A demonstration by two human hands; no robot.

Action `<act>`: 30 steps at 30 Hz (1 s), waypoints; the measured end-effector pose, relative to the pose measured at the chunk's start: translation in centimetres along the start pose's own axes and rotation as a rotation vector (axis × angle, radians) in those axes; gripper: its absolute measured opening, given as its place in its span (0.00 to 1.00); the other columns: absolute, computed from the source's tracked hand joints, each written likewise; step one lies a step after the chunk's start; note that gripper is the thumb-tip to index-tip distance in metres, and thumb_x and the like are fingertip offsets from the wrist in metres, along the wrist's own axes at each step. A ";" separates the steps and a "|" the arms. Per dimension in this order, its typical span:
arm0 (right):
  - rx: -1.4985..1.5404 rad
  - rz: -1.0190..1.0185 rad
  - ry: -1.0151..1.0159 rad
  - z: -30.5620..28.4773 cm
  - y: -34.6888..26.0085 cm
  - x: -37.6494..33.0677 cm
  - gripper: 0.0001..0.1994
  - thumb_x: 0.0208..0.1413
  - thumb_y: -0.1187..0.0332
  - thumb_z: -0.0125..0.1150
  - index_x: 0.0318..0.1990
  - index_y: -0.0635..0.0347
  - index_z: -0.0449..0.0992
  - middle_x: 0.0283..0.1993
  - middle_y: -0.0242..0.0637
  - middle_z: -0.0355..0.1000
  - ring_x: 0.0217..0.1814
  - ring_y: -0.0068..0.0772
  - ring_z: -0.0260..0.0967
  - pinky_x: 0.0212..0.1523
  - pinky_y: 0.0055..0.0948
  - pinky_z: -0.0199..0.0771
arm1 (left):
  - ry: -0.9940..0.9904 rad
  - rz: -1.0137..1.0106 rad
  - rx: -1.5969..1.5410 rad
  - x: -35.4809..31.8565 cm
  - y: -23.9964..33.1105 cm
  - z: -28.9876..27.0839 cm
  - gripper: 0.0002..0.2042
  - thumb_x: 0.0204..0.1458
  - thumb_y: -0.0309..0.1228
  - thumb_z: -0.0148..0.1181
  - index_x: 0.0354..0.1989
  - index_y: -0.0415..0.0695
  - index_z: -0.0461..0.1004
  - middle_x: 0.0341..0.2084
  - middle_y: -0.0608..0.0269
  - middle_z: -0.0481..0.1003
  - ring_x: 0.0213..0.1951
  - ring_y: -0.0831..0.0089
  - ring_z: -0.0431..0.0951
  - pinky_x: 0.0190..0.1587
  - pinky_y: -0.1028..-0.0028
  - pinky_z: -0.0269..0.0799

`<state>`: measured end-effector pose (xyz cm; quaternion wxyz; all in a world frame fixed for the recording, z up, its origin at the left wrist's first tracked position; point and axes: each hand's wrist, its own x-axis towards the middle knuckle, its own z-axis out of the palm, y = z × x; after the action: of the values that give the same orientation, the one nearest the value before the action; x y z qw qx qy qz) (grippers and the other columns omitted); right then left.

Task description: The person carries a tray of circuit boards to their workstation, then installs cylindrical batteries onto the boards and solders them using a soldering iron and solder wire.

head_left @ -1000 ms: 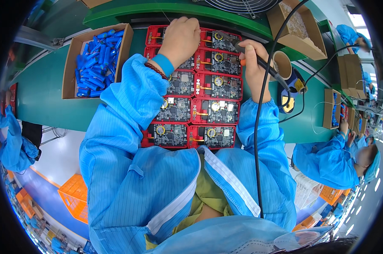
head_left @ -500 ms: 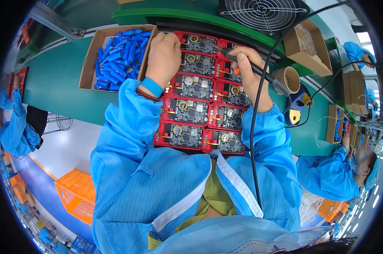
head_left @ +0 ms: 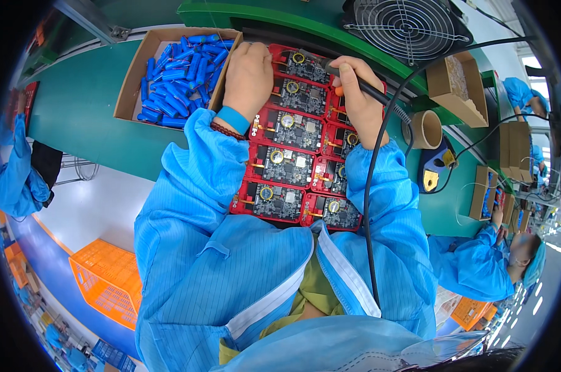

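Two columns of red trays (head_left: 252,168) with dark circuit boards (head_left: 288,166) lie in front of me, each board bearing a round yellow-rimmed part. My left hand (head_left: 248,77) is closed at the far left corner of the trays, beside the box of batteries; its fingertips are hidden, so what they hold cannot be made out. In my right hand (head_left: 362,99) is a soldering iron (head_left: 373,93) with a black handle, gripped like a pen and pointing left at the farthest left board. The hand and sleeve cover part of the right column. The iron's tip is hard to see.
A cardboard box (head_left: 130,93) of blue cylindrical batteries (head_left: 180,77) stands left of the trays. Right of them are a cardboard roll (head_left: 427,129), a blue-and-yellow iron stand (head_left: 430,177) and an open carton (head_left: 457,93). A fan (head_left: 407,28) sits behind; the iron's black cable (head_left: 370,204) crosses my right arm.
The view has shifted slightly. My right hand has moved the soldering iron leftward over the farthest left board. My left hand stays closed at the trays' far left corner.
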<state>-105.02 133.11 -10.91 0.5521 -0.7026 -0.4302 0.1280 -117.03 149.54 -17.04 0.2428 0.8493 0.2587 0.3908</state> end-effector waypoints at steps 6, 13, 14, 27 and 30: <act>0.007 -0.003 -0.009 0.4 0.6 0.4 0.12 0.63 0.62 0.53 0.40 0.63 0.76 0.29 0.32 0.71 0.31 0.21 0.66 0.33 0.23 0.67 | 0.021 0.030 -0.066 0.6 -1.5 0.1 0.01 0.50 0.22 0.55 0.28 0.38 0.70 0.27 0.50 0.71 0.33 0.49 0.72 0.36 0.58 0.67; -0.033 -0.001 -0.020 0.9 1.0 0.9 0.12 0.62 0.62 0.54 0.40 0.63 0.76 0.31 0.33 0.72 0.31 0.22 0.66 0.34 0.24 0.67 | -0.012 0.057 -0.045 0.4 -1.4 0.2 0.02 0.50 0.22 0.56 0.28 0.38 0.71 0.28 0.50 0.72 0.35 0.49 0.72 0.38 0.58 0.68; -0.033 0.001 -0.022 0.8 1.2 0.9 0.12 0.62 0.62 0.54 0.40 0.63 0.76 0.31 0.33 0.72 0.31 0.22 0.66 0.34 0.24 0.67 | -0.012 0.054 -0.045 0.4 -1.4 0.2 0.02 0.50 0.22 0.56 0.28 0.38 0.71 0.28 0.50 0.72 0.35 0.49 0.72 0.38 0.58 0.68; -0.104 -0.052 -0.040 1.6 2.0 1.1 0.11 0.63 0.63 0.52 0.42 0.60 0.77 0.30 0.31 0.72 0.30 0.16 0.67 0.31 0.17 0.67 | -0.014 0.055 0.007 0.3 -2.1 0.5 0.03 0.51 0.25 0.55 0.28 0.40 0.72 0.28 0.51 0.71 0.36 0.49 0.71 0.40 0.55 0.67; -0.101 -0.030 -0.043 1.7 2.0 1.0 0.11 0.63 0.63 0.52 0.42 0.59 0.77 0.31 0.31 0.72 0.30 0.16 0.67 0.31 0.17 0.68 | -0.013 0.059 0.000 0.3 -2.2 0.6 0.03 0.51 0.25 0.55 0.28 0.40 0.72 0.28 0.51 0.71 0.36 0.49 0.71 0.40 0.55 0.67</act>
<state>-104.61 135.00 -13.03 0.5087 -0.7201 -0.4582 0.1129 -116.98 151.26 -18.57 0.2327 0.8592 0.2319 0.3922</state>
